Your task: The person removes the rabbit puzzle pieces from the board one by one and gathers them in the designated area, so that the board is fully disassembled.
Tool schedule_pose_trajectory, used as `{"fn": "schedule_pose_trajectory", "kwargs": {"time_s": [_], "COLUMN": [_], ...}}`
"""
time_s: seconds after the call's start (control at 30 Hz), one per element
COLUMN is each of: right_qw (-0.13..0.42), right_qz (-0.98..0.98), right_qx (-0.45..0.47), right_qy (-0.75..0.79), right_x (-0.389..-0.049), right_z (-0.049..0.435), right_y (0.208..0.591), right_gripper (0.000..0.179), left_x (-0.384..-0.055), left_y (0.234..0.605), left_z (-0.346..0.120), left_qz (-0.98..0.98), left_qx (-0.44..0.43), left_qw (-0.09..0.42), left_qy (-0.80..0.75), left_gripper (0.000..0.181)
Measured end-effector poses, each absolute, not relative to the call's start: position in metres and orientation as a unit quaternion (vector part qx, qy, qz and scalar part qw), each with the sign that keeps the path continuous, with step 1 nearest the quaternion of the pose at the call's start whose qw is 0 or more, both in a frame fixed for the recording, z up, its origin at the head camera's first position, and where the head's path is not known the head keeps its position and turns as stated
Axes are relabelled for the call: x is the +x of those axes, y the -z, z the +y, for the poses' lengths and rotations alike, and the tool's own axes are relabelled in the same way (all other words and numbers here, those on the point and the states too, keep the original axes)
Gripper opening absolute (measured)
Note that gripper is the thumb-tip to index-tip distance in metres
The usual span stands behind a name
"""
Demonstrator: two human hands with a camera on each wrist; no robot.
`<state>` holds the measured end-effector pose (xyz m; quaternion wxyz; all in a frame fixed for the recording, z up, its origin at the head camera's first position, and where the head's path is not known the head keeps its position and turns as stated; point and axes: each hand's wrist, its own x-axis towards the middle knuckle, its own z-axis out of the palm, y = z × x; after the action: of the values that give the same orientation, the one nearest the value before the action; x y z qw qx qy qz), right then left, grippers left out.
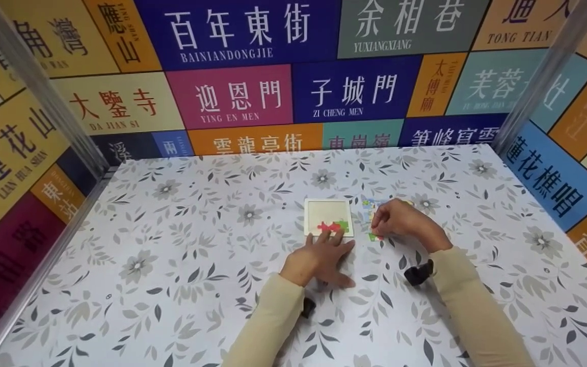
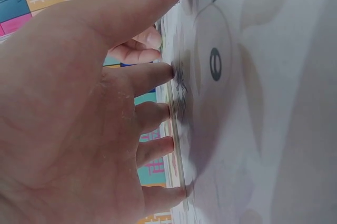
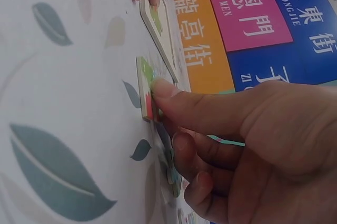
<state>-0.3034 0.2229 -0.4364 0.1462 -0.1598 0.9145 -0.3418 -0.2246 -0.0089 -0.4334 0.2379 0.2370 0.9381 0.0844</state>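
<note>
A small square puzzle tray (image 1: 326,210) with a white rim lies on the table; red and green puzzle pieces (image 1: 330,226) sit along its near edge. My left hand (image 1: 319,261) is spread, its fingertips at the tray's near edge and the thumb out to the side. To the right of the tray, my right hand (image 1: 400,219) pinches a green and red puzzle piece (image 3: 143,88) between thumb and curled fingers, low at the tabletop. Beyond that hand lie more puzzle pieces with light blue print (image 1: 369,203), partly hidden by it.
The table (image 1: 181,295) has a white cover with grey leaves and flowers. A wall of coloured Chinese sign panels (image 1: 232,97) stands at the back and both sides. Clear upright strips (image 1: 543,76) mark the corners. Dark straps (image 1: 419,274) are at the wrists.
</note>
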Motion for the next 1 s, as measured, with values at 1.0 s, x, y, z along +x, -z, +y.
{"fn": "schedule_pose_trajectory", "kwargs": {"time_s": [1.0], "right_qw": [0.123], "right_qz": [0.876], "right_qx": [-0.066], "right_qy": [0.461], "right_x": [-0.314], "right_z": [0.200], "right_y": [0.424], "right_gripper": [0.031], "left_x": [-0.219], "left_y": [0.432], "left_z": [-0.001], "left_qz": [0.943], "left_qx": [0.231], "left_qw": [0.220], "left_qy": [-0.091], "left_gripper": [0.081]}}
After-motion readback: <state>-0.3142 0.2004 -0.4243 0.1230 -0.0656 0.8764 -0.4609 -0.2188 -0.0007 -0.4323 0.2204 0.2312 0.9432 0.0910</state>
